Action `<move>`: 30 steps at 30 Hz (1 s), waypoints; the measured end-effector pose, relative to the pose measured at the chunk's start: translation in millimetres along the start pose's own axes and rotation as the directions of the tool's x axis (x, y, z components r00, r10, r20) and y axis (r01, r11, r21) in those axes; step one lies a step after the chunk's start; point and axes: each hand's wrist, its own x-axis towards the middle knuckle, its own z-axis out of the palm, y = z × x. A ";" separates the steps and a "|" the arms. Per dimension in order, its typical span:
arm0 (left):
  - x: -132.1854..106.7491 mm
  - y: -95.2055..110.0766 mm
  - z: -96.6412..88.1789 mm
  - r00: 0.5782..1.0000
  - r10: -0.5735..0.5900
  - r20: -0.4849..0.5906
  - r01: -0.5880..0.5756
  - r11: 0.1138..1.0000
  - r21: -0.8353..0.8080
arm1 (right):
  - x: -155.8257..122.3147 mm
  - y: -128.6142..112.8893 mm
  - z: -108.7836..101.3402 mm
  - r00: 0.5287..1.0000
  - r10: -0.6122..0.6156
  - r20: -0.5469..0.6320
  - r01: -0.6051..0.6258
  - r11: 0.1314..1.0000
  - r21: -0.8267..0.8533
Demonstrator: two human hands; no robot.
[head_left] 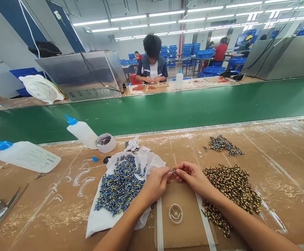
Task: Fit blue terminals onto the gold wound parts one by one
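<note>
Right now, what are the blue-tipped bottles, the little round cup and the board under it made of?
Blue-tipped bottles: probably plastic, smooth with cloudy white walls.
Little round cup: clear plastic or glass, I can't tell; it's shiny and see-through.
Board: likely cardboard, because it's matte and plain brown.

fingertips (179, 172) mostly hide the tiny piece (173, 170), and the bottom edge cuts both forearms (127, 221).

Bare left hand (155, 183), bare right hand (192, 176), forearms (129, 223) apparently uncovered

Cup (176, 220) on cardboard (190, 233) between piles (119, 184), belt (193, 108) behind
</note>
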 end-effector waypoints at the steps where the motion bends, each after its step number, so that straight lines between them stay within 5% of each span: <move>1: 0.1 -0.7 0.3 1.000 -0.001 0.002 0.001 1.000 -0.001 | 0.3 0.2 -0.6 1.000 0.007 0.009 -0.007 1.000 0.003; 19: -1.2 1.7 19.1 1.000 -0.028 0.011 0.028 0.999 -0.019 | -9.2 11.0 1.1 0.996 -0.076 0.055 0.085 0.978 -0.189; 30: -3.0 0.8 3.5 0.999 -0.031 0.039 0.031 0.999 0.014 | -1.7 8.2 3.7 0.999 0.008 0.047 -0.008 1.000 -0.014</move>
